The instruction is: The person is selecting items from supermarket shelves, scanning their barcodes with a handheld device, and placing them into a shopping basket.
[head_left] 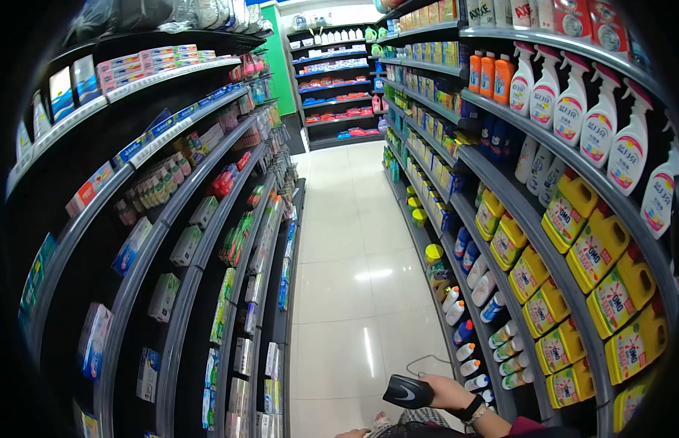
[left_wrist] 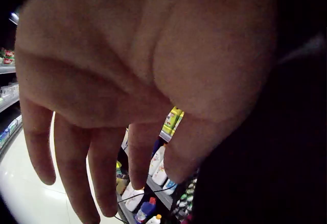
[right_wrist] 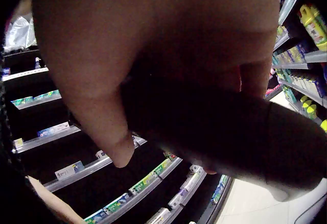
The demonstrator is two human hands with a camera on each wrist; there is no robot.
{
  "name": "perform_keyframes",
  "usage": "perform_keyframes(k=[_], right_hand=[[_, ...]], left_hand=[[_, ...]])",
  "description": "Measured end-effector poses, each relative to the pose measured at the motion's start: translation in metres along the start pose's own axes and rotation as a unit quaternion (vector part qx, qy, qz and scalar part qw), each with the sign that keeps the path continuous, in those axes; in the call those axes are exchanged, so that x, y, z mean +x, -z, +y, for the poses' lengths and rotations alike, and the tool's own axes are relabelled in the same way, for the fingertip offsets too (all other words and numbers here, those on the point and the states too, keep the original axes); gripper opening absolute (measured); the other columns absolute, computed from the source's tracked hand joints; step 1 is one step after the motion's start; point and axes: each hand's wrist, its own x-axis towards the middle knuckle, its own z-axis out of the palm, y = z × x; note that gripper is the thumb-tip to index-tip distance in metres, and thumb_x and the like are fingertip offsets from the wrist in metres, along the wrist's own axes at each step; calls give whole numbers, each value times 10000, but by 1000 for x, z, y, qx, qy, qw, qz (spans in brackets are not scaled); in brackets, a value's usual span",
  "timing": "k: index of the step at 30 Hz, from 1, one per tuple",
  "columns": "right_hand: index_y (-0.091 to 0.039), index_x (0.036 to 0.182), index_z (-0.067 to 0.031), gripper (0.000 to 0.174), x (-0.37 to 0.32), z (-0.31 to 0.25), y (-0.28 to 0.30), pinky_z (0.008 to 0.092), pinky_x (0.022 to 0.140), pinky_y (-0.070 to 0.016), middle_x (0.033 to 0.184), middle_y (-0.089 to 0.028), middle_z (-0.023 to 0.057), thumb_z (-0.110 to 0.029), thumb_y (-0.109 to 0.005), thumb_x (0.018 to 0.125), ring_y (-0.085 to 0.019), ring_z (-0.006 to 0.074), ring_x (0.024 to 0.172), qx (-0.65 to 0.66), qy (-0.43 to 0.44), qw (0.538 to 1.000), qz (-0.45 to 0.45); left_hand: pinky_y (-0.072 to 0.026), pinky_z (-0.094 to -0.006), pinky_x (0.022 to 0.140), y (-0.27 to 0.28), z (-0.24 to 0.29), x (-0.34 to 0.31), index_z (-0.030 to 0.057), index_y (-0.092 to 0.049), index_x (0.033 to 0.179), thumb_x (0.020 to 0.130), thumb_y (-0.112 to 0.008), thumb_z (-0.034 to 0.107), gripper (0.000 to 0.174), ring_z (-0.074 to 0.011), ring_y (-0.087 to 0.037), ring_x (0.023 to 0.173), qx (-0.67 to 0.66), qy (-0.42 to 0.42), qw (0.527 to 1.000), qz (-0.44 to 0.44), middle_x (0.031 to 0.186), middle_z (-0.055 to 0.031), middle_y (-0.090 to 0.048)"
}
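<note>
My right hand (head_left: 452, 394) grips a black handheld barcode scanner (head_left: 409, 393), low in the head view above the aisle floor. A thin dark cable (head_left: 430, 357) loops beside it. In the right wrist view, thumb and fingers wrap round the scanner's dark body (right_wrist: 214, 127), which is mostly in shadow. Only a small part of my left hand (head_left: 354, 433) shows at the bottom edge of the head view. From the left wrist, that hand (left_wrist: 138, 71) hangs with its fingers loosely extended downward and nothing in them.
Shelves of toothpaste boxes (head_left: 164, 298) line the left side. On the right stand yellow detergent jugs (head_left: 591, 244) and white spray bottles (head_left: 571, 109). A tiled floor (head_left: 336, 292) runs between them to a back shelf (head_left: 343, 98) of packaged goods.
</note>
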Motion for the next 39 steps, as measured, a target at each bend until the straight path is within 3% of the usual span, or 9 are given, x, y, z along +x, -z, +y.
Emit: perform_keyframes(k=[6,8,11,15,19,24,27,33,39], right_hand=[[-610,1024,-38,316,48,28,30,399,797,-488,936,-631,181,-220,-670,772,-607,359,904,16,41,999,12],[-608,1017,-35,317,70,44,42,402,790,-491,928,-631,183,-216,-674,765,-609,362,899,19,55,998,7],[-598,992,-23,315,104,60,74,406,778,-492,918,-630,182,-208,-683,751,-608,368,892,13,79,997,-21],[-596,968,-17,326,131,85,121,397,756,-489,902,-626,190,-169,-723,709,-607,375,872,44,84,994,46],[-615,911,-18,283,151,98,175,409,718,-491,870,-623,176,-150,-733,690,-606,377,822,40,52,995,69],[-626,881,-18,229,168,146,204,395,695,-491,822,-612,161,-119,-708,693,-606,357,784,54,99,986,120],[-625,882,-16,222,176,170,215,394,702,-491,833,-611,166,-97,-695,687,-602,359,802,64,107,984,124],[-617,892,-11,226,193,204,220,402,709,-486,844,-605,172,-67,-679,682,-591,371,819,81,91,979,163],[-615,905,-7,241,206,223,233,401,726,-487,866,-611,166,-71,-684,683,-595,370,830,73,73,985,140]], left_hand=[[-422,-423,970,40,51,65,53,-585,1205,896,-581,301,396,-302,-585,1107,68,16,997,44,1148,-243,-608],[-485,-423,839,51,45,90,62,-590,1144,869,-586,227,321,-359,-598,967,113,-71,974,184,1029,-181,-634],[-487,-431,789,77,69,116,74,-582,1139,876,-567,233,307,-329,-612,919,165,-56,955,242,984,-147,-640],[-494,-445,760,93,96,162,75,-575,1154,874,-569,236,323,-339,-620,870,200,-61,936,284,951,-157,-642],[-488,-434,767,114,161,207,66,-565,1158,879,-563,202,311,-336,-614,891,215,-94,931,281,979,-146,-635],[-466,-419,831,127,219,241,63,-567,1162,870,-586,178,315,-337,-597,959,211,-97,939,254,1015,-156,-632],[-458,-421,847,132,232,258,77,-564,1162,887,-560,191,298,-310,-597,942,240,-86,935,246,991,-128,-626],[-475,-422,799,143,253,287,60,-569,1144,865,-590,166,299,-331,-606,913,266,-89,938,204,960,-142,-633],[-482,-426,776,148,264,307,59,-566,1135,867,-587,171,292,-338,-610,886,261,-95,939,202,932,-146,-634]])
